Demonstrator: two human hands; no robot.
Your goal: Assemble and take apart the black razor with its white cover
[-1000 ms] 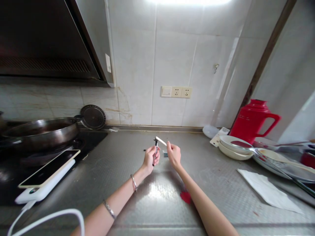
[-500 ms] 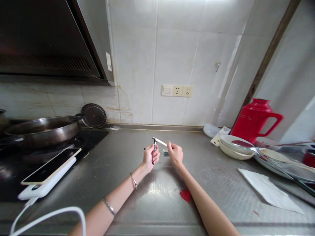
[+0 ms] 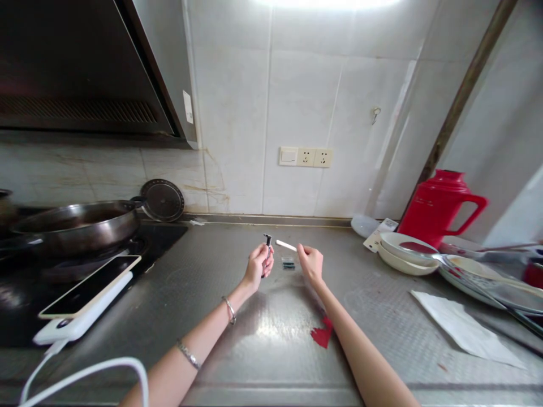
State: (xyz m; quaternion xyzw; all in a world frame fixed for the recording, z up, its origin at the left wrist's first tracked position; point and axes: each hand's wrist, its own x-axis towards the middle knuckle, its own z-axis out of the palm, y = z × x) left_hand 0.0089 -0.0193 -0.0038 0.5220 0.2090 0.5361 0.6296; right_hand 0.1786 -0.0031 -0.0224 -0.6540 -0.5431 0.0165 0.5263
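- The fingers of the left hand (image 3: 256,264) are closed around a slim dark tool (image 3: 268,242), its small crosswise head uppermost.
- The fingers of the right hand (image 3: 311,263) pinch one end of a white stick (image 3: 287,246); its free tip points at the tool's head, just beside it but apart.
- With so narrow a gap, a still left hand and small, light right-hand movements should work best.
- Between and below them, a small clear packet (image 3: 288,263) with dark contents lies on the worktop (image 3: 212,265).
- Nearer the person lies a red piece (image 3: 322,334).
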